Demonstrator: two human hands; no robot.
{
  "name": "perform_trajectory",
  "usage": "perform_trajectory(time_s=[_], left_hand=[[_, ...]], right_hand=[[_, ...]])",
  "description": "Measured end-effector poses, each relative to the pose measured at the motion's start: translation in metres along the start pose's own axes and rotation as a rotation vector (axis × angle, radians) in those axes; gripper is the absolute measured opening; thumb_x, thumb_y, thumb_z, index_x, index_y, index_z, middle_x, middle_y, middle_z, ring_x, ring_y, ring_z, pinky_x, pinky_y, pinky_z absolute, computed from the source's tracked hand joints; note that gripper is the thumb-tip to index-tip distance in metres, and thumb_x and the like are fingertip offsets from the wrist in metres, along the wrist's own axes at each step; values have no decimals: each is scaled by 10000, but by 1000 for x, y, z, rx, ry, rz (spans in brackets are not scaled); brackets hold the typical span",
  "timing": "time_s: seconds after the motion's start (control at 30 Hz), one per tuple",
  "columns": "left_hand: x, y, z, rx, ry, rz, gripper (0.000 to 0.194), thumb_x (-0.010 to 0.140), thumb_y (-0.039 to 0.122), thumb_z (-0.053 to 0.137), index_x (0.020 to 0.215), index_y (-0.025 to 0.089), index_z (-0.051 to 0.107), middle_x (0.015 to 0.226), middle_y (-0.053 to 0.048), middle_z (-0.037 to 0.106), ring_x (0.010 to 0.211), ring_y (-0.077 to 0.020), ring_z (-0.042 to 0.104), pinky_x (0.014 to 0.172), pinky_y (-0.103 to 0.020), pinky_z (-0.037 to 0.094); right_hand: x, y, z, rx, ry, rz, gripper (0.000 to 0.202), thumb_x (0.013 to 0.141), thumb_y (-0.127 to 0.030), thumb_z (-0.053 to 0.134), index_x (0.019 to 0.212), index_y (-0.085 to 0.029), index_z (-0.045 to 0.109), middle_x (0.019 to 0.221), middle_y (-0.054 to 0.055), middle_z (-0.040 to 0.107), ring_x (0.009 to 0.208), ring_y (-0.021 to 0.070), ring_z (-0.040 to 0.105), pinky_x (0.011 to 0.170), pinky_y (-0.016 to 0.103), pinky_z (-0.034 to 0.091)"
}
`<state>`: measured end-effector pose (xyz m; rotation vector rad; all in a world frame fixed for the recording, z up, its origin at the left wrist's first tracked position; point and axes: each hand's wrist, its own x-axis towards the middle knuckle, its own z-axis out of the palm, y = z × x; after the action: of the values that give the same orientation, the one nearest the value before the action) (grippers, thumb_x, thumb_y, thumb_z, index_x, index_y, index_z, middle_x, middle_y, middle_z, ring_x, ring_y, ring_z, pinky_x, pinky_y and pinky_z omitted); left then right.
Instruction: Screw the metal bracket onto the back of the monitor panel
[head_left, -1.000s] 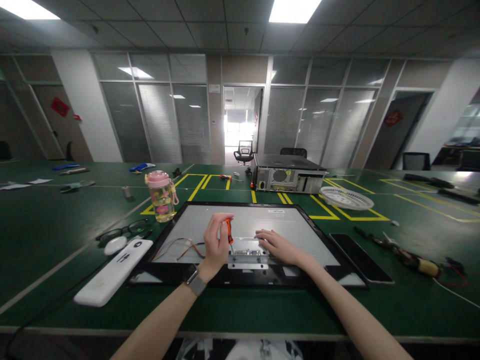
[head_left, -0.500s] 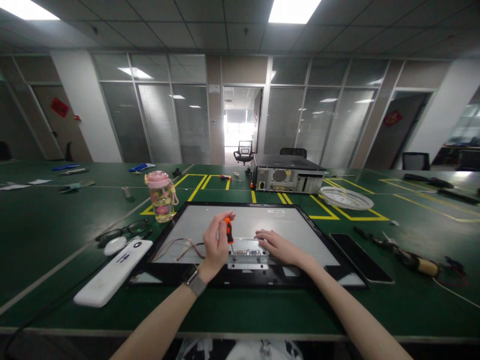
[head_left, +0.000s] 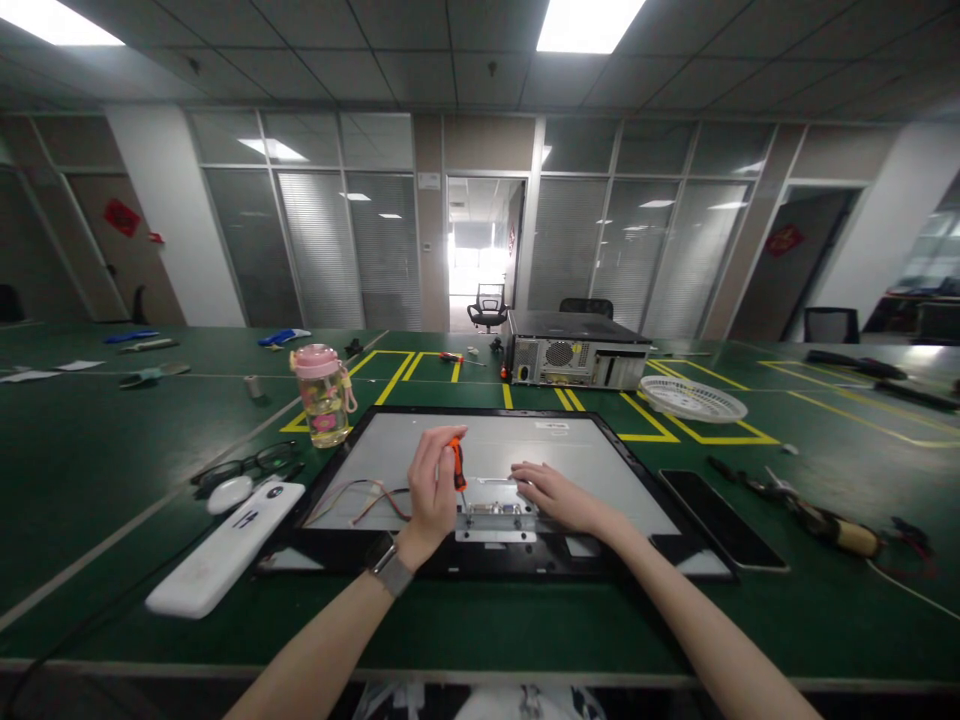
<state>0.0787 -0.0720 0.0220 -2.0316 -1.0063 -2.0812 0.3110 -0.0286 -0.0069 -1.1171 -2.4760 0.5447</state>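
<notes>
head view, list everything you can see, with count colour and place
monitor panel: 1, grey back, black frame, centre
metal bracket: 1, silver, panel's near edge
wires: few, red and white, panel's left
water bottle: 1, pink lid, left of panel
glasses: 1, black, left
white cover: 1, near left
computer case: 1, black, behind panel
basket: 1, white, right
black strip: 1, right of panel
table: green, yellow lines
screwdriver: 1, orange, in left hand
left hand: grips screwdriver
right hand: flat on bracket

The person is wearing no sleeves, both forearms showing bare; a grey-banded wristwatch (head_left: 391, 568) is sitting on the left wrist.
</notes>
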Motion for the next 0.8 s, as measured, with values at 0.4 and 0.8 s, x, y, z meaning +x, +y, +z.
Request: perform_trajectory(time_s=[0.4, 0.8], left_hand=[[2, 0, 1, -12, -19, -5, 324, 996, 221, 344, 1131, 194, 637, 1017, -83, 635, 955, -178, 601, 820, -319, 499], [4, 3, 2, 35, 50, -35, 253, 977, 278, 457, 1092, 207, 671, 915, -47, 549, 785, -145, 561, 698, -276, 488]], right_hand=[[0, -1, 0, -3, -3, 12, 448, 997, -466, 352, 1269, -214, 604, 1404, 113, 552, 1324, 272, 465, 1155, 517, 259], [-2, -6, -3, -7, -9, 10, 462, 1002, -467, 334, 1270, -200, 600, 1400, 119, 550, 1318, 264, 473, 1150, 486, 282]])
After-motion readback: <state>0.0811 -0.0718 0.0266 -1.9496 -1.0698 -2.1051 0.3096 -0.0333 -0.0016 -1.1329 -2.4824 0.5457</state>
